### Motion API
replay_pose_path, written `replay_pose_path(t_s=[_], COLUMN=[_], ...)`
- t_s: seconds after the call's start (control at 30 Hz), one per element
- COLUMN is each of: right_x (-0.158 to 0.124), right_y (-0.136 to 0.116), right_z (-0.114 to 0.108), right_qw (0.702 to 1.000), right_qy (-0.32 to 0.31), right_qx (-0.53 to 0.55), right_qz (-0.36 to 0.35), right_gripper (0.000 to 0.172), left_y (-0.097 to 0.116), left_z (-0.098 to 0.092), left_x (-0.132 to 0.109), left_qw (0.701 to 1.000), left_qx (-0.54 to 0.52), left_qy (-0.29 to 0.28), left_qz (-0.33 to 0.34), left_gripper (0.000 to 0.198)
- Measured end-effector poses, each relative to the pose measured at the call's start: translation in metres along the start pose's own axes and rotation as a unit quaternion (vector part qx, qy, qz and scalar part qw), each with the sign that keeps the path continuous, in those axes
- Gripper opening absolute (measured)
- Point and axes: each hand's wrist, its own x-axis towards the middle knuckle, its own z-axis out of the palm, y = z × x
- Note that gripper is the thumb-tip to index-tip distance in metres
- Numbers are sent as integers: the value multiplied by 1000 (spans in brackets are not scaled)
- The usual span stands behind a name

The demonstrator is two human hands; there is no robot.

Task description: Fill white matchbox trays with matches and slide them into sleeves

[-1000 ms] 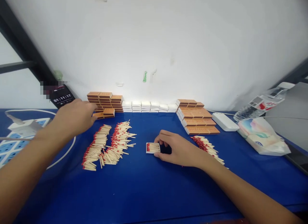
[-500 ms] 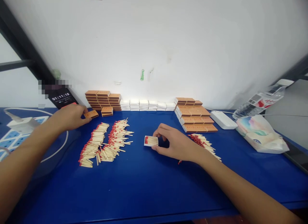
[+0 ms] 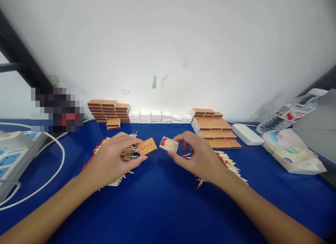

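Note:
My left hand (image 3: pixel 112 160) pinches an orange matchbox sleeve (image 3: pixel 147 146) between thumb and fingers. Just right of it, my right hand (image 3: pixel 201 158) grips a white matchbox tray (image 3: pixel 169 144) filled with red-tipped matches. A small gap separates sleeve and tray, both held above the blue table (image 3: pixel 157 209). Loose matches (image 3: pixel 130 153) lie beneath and behind my left hand, partly hidden by it. More loose matches (image 3: pixel 231 165) lie beside my right wrist.
Along the wall stand orange matchboxes (image 3: pixel 109 111) at left, white trays (image 3: pixel 156 117) mid-way, and more orange boxes (image 3: pixel 215 127) at right. Farther right are a white device (image 3: pixel 247 134), a tissue pack (image 3: pixel 292 151) and a bottle (image 3: pixel 291 113). A power strip (image 3: pixel 13 156) with cables sits left.
My left hand has brought an orange sleeve from the left back to the middle. My right hand has raised and tilted the filled tray slightly. The view has shifted a little.

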Motion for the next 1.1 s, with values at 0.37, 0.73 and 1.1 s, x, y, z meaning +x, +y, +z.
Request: replay_pose_path(t_s=[0.37, 0.73, 1.1], right_x=[-6, -8, -12], right_y=[-6, -6, -3], right_z=[3, -1, -1], right_qw=[999, 994, 988], right_qy=[-17, -81, -110], right_qx=[13, 55, 90], right_qz=[-31, -57, -65], right_gripper=[24, 28, 35], left_y=[4, -1, -9], left_z=[1, 2, 7], left_x=[-14, -19, -26], left_qw=[999, 998, 998], left_qx=[-4, -20, -53], left_qy=[1, 1, -12], left_qz=[39, 55, 40], left_gripper=[28, 32, 39])
